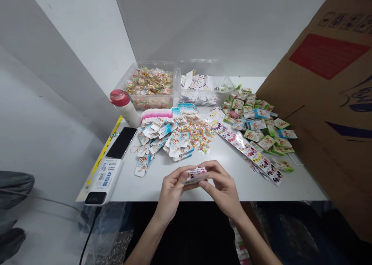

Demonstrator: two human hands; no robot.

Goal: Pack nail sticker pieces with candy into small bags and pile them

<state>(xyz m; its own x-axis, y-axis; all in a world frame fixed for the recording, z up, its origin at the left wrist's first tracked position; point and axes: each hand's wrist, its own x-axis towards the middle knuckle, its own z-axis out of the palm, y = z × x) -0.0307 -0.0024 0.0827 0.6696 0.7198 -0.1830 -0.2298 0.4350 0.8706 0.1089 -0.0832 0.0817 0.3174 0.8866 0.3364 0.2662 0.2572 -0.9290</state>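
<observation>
clear plastic tub (pixel 151 102), glossy paper cards (pixel 175 148), matt brown cardboard (pixel 328 148), smooth white tabletop (pixel 130 183)

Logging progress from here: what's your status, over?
Left hand and right hand both on small printed pack. Loose cards ahead, not touching the hands.

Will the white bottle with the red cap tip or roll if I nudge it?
The bottle stands upright, tall on a narrow base, so a high push would probably tip it. Its round body would likely roll once down. Its smooth surface may feel slippery.
</observation>
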